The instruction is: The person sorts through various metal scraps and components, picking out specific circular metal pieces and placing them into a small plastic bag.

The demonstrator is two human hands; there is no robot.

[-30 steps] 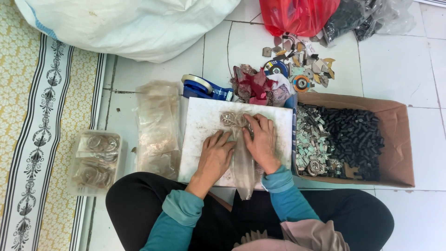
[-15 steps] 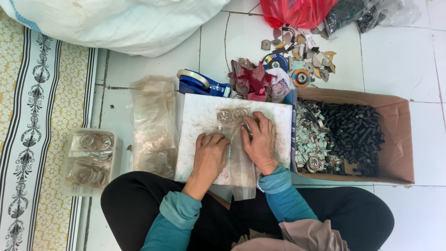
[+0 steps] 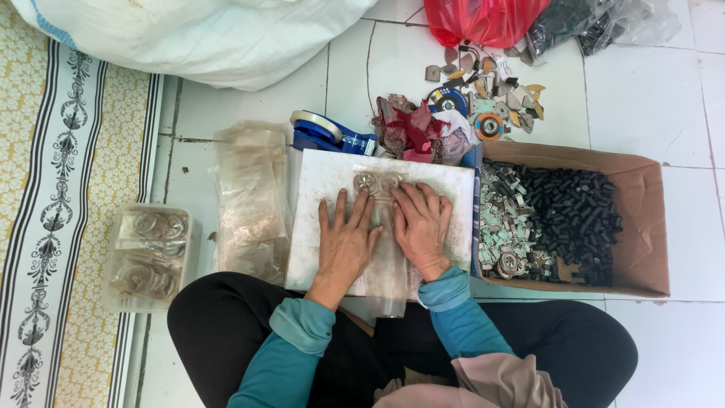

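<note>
Both hands, the left hand [image 3: 346, 243] and right hand [image 3: 420, 227], lay open and flat, pressing a clear plastic bag [image 3: 387, 261] onto the white board [image 3: 317, 189]. The board rested on a white tiled floor [image 3: 649, 98], with a cardboard box [image 3: 646, 219] touching its right edge.

White tiled floor [image 3: 657, 98] with grey grout, patterned yellow mat [image 3: 45, 189] alongside.

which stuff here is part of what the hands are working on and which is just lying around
In hand:
left hand
right hand
clear plastic bag
round metal parts
white board

Lying about:
tape dispenser
cardboard box
red bag
white sack
</note>
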